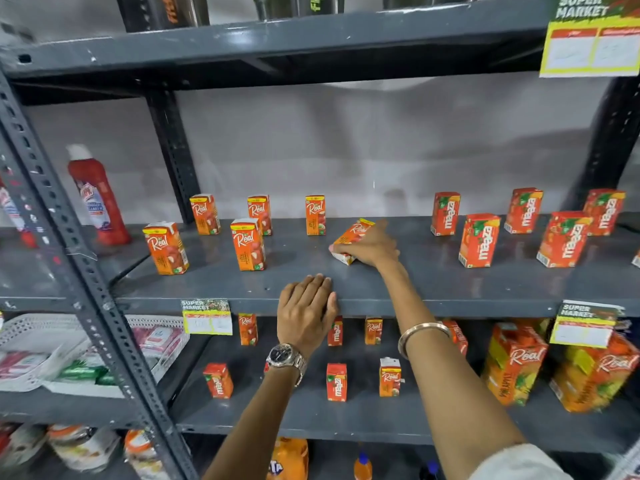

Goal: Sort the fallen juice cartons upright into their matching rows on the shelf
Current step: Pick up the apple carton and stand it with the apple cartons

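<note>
A person's two bare forearms reach up from the bottom of the view toward a grey metal shelf unit. The left hand (306,311), with a wristwatch (286,358) on its wrist, lies flat and palm down over the front lip of the middle shelf (415,282), fingers together and holding nothing. The right hand (372,245), with a metal bangle (422,336) on its forearm, reaches farther in and is clamped on a fallen Real carton (351,239), which lies tilted on its side near the middle of that shelf, between the two groups of upright cartons. To its left stand five upright Real cartons: two in a front row (166,249) (247,244) and three in a back row (205,214) (259,214) (315,214). To its right stand five upright Maaza cartons: two nearer the front (479,240) (564,239) and three behind (445,213) (523,210) (604,211). Below the hands, the lower shelf (311,420) carries small Real and Maaza cartons mixed together, all upright, and large Real pineapple cartons (516,365) at the right. Yellow "Super Market" price tags (207,317) hang from the shelf edges. Beyond the left upright post, a red bottle with a white cap (95,199) stands on the neighbouring shelf. A white wall closes the back.
</note>
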Tool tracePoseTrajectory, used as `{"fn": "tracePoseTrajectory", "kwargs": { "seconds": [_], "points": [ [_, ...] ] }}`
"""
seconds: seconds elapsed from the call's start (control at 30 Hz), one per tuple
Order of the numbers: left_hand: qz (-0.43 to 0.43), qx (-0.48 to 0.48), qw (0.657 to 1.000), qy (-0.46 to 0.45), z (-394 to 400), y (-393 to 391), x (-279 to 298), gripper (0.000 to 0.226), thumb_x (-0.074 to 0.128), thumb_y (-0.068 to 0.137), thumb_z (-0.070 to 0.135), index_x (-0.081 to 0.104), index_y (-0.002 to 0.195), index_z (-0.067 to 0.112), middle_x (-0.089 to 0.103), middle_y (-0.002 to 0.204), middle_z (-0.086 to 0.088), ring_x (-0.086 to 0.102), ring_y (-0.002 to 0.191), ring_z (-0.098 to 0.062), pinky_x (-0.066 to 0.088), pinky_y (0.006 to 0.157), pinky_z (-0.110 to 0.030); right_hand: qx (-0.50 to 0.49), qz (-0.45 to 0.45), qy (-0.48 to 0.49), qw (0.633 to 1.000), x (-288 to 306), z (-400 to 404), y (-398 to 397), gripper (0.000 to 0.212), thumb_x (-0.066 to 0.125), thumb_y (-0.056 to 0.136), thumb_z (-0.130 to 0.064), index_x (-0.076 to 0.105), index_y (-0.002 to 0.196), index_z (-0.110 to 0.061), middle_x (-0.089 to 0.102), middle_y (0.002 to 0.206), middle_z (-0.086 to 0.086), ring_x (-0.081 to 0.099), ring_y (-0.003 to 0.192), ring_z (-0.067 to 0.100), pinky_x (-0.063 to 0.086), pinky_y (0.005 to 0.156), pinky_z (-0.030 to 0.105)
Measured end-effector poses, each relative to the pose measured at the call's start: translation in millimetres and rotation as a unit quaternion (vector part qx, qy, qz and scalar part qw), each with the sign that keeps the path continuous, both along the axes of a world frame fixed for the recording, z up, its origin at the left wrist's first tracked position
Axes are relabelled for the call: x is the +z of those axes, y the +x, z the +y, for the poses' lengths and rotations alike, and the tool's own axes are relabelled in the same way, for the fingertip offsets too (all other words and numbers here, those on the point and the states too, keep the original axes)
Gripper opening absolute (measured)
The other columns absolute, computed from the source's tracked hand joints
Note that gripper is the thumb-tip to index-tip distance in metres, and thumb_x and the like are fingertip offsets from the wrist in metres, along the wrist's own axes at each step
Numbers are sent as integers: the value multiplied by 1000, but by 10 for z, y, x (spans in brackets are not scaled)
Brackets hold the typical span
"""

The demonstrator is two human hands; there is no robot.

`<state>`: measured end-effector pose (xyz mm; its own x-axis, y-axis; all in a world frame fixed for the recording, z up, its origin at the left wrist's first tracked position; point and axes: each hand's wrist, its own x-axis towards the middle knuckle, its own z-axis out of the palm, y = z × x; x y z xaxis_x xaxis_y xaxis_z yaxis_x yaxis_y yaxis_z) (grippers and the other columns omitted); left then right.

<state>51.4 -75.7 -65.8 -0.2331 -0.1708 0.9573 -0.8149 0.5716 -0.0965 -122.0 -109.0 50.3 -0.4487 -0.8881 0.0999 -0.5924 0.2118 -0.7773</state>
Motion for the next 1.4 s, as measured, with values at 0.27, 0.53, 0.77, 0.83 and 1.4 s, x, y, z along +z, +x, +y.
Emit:
{"fn": "tracePoseTrajectory", "kwargs": {
  "seconds": [0.27, 0.53, 0.77, 0.83, 1.4],
  "points": [
    [-2, 0, 1000, 2, -10, -8, -19, 36, 47, 102, 31, 76, 106, 10, 75, 111, -6, 71, 102, -23, 49, 92, -40, 156, -288, -157, 932, -101, 107, 71, 90, 91, 58, -9, 41, 132, -18, 62, 124, 4, 62, 113, 22, 56, 80, 32],
    [-10, 5, 1000, 29, 24, 25, 3, 40, 43, 104, 34, 75, 109, 10, 74, 113, -7, 70, 104, -24, 46, 96, -41, 214, -591, -168, 759, 8, 627, -58, 42, 64, 93, -33, 56, 129, -14, 65, 113, 14, 61, 103, 26, 55, 83, 45],
    [-18, 3, 991, 129, 164, 62, 61, 51, 32, 106, 42, 72, 116, 13, 71, 121, -4, 66, 114, -22, 44, 102, -42, 306, -600, -201, 712, 339, 1381, 32, 63, 48, 95, -53, 48, 143, -12, 67, 113, 12, 68, 90, 22, 56, 73, 36],
    [-25, 4, 987, 158, 212, 70, 86, 53, 29, 106, 45, 70, 119, 13, 70, 124, -4, 64, 117, -22, 45, 103, -43, 343, -581, -207, 708, 459, 1606, 63, 67, 47, 95, -55, 44, 146, -12, 66, 114, 11, 69, 90, 21, 56, 72, 35],
    [-48, 28, 974, 222, 314, 46, 122, 55, 34, 101, 52, 65, 127, 15, 66, 130, -3, 60, 123, -20, 38, 109, -39, 452, -543, -226, 671, 673, 2255, 344, 110, 80, 65, -62, 33, 152, -13, 61, 119, 12, 67, 96, 21, 56, 73, 35]
  ]
}}
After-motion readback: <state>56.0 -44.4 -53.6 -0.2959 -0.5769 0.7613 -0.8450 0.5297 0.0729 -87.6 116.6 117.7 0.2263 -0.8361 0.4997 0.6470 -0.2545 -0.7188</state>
